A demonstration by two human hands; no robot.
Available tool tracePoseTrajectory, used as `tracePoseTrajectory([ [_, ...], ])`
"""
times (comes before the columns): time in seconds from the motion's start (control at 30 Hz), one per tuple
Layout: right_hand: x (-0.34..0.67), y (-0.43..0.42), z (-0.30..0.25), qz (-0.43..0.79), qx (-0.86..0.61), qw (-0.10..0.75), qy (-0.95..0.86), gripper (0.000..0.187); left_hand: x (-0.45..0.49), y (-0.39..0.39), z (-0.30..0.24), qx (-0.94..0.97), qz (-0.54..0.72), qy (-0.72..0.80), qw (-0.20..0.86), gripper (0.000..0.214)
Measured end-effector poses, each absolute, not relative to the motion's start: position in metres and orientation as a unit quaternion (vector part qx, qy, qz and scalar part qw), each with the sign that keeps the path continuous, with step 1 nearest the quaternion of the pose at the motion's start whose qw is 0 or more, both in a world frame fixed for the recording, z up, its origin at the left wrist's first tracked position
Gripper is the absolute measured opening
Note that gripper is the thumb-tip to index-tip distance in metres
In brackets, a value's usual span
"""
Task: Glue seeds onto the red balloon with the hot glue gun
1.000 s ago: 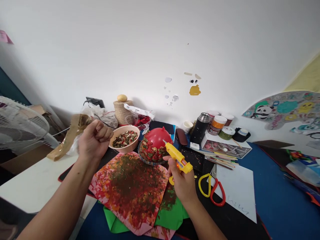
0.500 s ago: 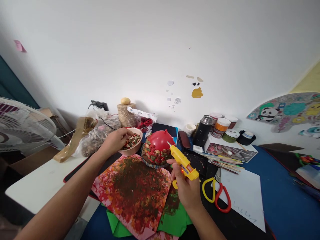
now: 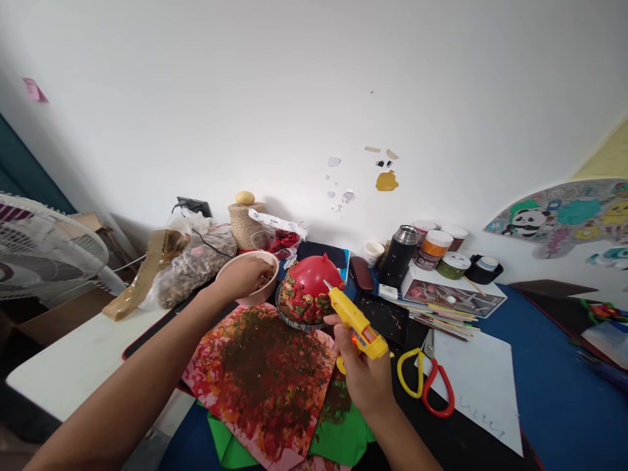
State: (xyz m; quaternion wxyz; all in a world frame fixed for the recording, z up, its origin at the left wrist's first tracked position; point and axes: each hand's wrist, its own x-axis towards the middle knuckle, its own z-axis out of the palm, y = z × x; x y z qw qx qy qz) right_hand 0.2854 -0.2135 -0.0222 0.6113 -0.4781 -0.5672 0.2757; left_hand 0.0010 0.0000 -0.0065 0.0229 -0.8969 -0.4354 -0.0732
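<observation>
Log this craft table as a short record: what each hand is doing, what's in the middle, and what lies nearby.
Left hand: reaching into the pink bowl of coloured pieces; grip hidden
Right hand: holding the yellow glue gun, nozzle pointing at the balloon
Centre: red balloon, lower part covered with red and green pieces
Under the hands: painted paper on green sheets
Right of the gun: scissors, yellow and red handles

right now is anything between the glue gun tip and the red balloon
Nothing visible. The glue gun in the right hand points its nozzle at the red balloon, on its right side, with no object between. The left hand is off to the left, in the bowl.
</observation>
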Motion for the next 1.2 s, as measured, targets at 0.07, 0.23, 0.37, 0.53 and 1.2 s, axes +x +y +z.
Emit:
tracePoseTrajectory([
  [0.07, 0.285, -0.214, -0.020, 0.270, -0.474, 0.611, -0.574, 0.043, 0.001, 0.003, -0.007, -0.897, -0.068, -0.437, 0.023, 0.027],
  [0.23, 0.283, -0.213, -0.017, 0.248, -0.455, 0.619, -0.590, 0.036, 0.001, 0.007, -0.009, -0.893, -0.068, -0.444, 0.014, 0.025],
  [0.37, 0.282, -0.214, -0.017, 0.257, -0.447, 0.623, -0.588, 0.028, 0.001, 0.006, -0.008, -0.889, -0.078, -0.451, 0.009, 0.020],
  [0.53, 0.282, -0.215, -0.014, 0.247, -0.437, 0.628, -0.595, 0.019, 0.001, -0.001, -0.001, -0.888, -0.105, -0.448, -0.008, 0.021],
  [1.2, 0.282, -0.215, -0.015, 0.228, -0.433, 0.607, -0.626, 0.023, -0.008, -0.028, 0.009, -0.831, -0.206, -0.510, -0.079, 0.007],
])
